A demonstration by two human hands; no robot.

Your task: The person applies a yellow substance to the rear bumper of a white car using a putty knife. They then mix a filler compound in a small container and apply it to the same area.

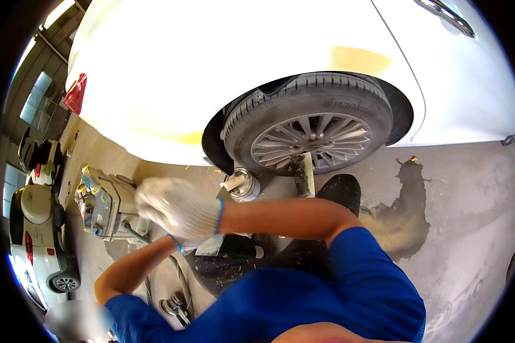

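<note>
My right hand (174,207), in a pale knitted work glove with a blue cuff, crosses in front of my left. Motion smears its fingers, so whether it grips anything does not show. Behind it, my left hand (187,244) shows only part of a similar glove and cuff. Beside that hand is a pale flat plate (210,246); its contact with the hand is hidden. Beyond my hands stands a white car (171,74), with yellowish patches (357,60) on its rear panel around the wheel (312,128).
An open can (247,187) with a pale piece in it stands by the tyre. A dark-smeared pale board (303,174) leans at the wheel. On the left are a wheeled machine (111,203) with a hose, a round power tool (176,306) and another car (40,240). A dark stain (412,211) marks the floor.
</note>
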